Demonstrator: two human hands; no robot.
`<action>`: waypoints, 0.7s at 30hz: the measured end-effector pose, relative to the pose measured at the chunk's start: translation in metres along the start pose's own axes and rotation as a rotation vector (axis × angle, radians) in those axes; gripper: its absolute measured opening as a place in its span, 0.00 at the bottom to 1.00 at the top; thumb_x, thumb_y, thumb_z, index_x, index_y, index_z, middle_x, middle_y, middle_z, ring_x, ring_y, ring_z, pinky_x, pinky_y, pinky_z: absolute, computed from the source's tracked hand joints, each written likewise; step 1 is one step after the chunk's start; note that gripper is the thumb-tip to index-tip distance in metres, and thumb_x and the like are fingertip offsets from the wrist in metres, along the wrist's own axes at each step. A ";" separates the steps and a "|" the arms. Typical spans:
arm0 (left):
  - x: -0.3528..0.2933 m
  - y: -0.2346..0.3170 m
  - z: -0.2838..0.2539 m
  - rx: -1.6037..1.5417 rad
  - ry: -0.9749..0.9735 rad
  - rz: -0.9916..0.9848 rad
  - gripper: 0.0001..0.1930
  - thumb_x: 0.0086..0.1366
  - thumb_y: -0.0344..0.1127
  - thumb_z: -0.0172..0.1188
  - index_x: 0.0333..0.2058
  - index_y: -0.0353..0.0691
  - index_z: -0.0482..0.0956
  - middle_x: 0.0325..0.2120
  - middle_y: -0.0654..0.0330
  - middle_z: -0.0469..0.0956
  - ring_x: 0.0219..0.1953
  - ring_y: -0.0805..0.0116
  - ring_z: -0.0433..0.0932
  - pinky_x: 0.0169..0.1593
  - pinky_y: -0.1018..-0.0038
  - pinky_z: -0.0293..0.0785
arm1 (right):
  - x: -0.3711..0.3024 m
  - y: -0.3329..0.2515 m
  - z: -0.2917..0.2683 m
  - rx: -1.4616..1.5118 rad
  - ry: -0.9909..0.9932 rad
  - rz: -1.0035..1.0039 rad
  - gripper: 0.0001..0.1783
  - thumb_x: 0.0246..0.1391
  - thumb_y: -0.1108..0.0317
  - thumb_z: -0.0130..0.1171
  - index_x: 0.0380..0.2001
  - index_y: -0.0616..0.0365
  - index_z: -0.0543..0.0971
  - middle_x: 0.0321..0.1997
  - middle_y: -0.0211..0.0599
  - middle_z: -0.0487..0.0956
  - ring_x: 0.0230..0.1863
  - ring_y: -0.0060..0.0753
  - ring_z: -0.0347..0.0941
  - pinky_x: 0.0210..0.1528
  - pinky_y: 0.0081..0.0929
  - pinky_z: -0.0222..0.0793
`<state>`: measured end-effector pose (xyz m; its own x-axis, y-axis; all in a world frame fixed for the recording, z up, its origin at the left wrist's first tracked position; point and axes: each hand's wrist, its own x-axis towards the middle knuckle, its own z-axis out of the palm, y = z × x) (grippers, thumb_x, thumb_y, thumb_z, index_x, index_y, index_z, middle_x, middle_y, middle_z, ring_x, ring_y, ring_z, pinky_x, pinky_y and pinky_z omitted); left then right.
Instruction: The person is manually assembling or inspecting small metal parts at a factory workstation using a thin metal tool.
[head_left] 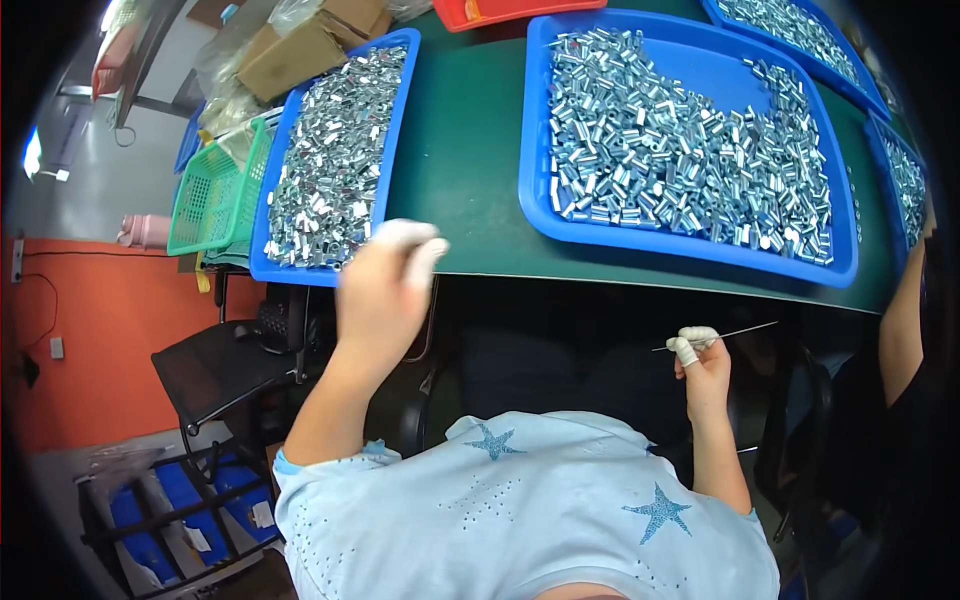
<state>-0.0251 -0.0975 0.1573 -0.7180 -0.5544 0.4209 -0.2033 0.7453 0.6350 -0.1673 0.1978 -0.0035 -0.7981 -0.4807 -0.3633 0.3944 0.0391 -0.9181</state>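
My left hand is smeared by motion beside the near right corner of the left blue tray. White covers wrap its thumb and fingertip; whether anything sits between them is not clear. Small shiny metal sleeves fill that tray. Lower right, off the table's near edge, my right hand pinches a thin metal rod between covered fingertips. The rod lies nearly level, its right end slightly higher. Ahead of this hand stands a large blue tray holding many short metal cylinders.
Green table shows between the trays. A green basket and cardboard box stand left. More blue trays sit right, near another person's arm. A red tray is at the far edge; a black chair stands lower left.
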 end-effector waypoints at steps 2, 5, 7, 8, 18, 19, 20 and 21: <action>0.000 -0.034 0.018 0.646 -0.304 0.070 0.05 0.60 0.29 0.54 0.29 0.34 0.71 0.21 0.52 0.73 0.21 0.57 0.73 0.27 0.69 0.69 | 0.002 -0.004 -0.001 -0.004 -0.003 -0.011 0.06 0.51 0.73 0.56 0.34 0.57 0.71 0.29 0.33 0.77 0.20 0.14 0.63 0.21 0.11 0.57; 0.016 -0.003 0.008 0.418 -0.122 -0.025 0.06 0.61 0.31 0.53 0.29 0.33 0.70 0.21 0.49 0.72 0.24 0.50 0.72 0.28 0.65 0.68 | 0.002 -0.003 -0.002 -0.004 0.063 -0.022 0.06 0.51 0.74 0.56 0.34 0.58 0.71 0.28 0.33 0.77 0.19 0.13 0.63 0.20 0.10 0.57; 0.017 0.000 0.009 0.297 -0.031 -0.077 0.07 0.61 0.31 0.52 0.28 0.33 0.69 0.21 0.47 0.72 0.25 0.47 0.72 0.28 0.64 0.68 | 0.000 -0.006 -0.002 -0.003 0.077 -0.035 0.07 0.50 0.74 0.57 0.33 0.58 0.71 0.28 0.32 0.77 0.20 0.13 0.64 0.20 0.10 0.58; 0.011 -0.008 0.011 0.289 -0.108 -0.103 0.07 0.62 0.32 0.51 0.29 0.34 0.69 0.20 0.49 0.71 0.23 0.50 0.71 0.27 0.65 0.67 | 0.001 -0.008 -0.001 0.002 0.067 -0.048 0.07 0.50 0.74 0.57 0.33 0.58 0.71 0.28 0.32 0.77 0.20 0.13 0.64 0.21 0.10 0.58; 0.011 0.015 0.034 -1.416 -0.335 -0.428 0.09 0.68 0.37 0.41 0.37 0.41 0.67 0.20 0.67 0.64 0.19 0.81 0.54 0.24 0.84 0.53 | -0.016 -0.023 0.038 -0.384 -0.208 -0.292 0.04 0.47 0.76 0.60 0.28 0.61 0.75 0.28 0.33 0.77 0.23 0.18 0.70 0.24 0.13 0.65; 0.011 0.017 0.038 -1.423 -0.337 -0.423 0.09 0.68 0.37 0.41 0.37 0.41 0.67 0.20 0.67 0.64 0.19 0.81 0.54 0.24 0.84 0.53 | -0.017 -0.032 0.039 -0.444 -0.225 -0.344 0.04 0.46 0.76 0.60 0.28 0.61 0.76 0.28 0.34 0.77 0.23 0.18 0.70 0.25 0.14 0.66; 0.011 0.020 0.041 -1.427 -0.366 -0.427 0.10 0.68 0.39 0.41 0.37 0.41 0.67 0.19 0.67 0.63 0.18 0.81 0.54 0.23 0.83 0.52 | -0.018 -0.039 0.041 -0.504 -0.239 -0.395 0.04 0.46 0.76 0.60 0.27 0.62 0.76 0.28 0.35 0.77 0.23 0.19 0.70 0.25 0.14 0.66; 0.012 0.022 0.044 -1.431 -0.397 -0.431 0.10 0.68 0.40 0.41 0.36 0.41 0.67 0.18 0.67 0.62 0.17 0.80 0.54 0.22 0.83 0.51 | -0.018 -0.043 0.041 -0.511 -0.231 -0.396 0.04 0.46 0.76 0.60 0.27 0.62 0.76 0.28 0.35 0.77 0.23 0.19 0.70 0.25 0.14 0.66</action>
<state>-0.0669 -0.0715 0.1478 -0.9461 -0.3239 0.0025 0.1847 -0.5334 0.8254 -0.1510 0.1685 0.0489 -0.6976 -0.7165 0.0063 -0.2172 0.2031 -0.9548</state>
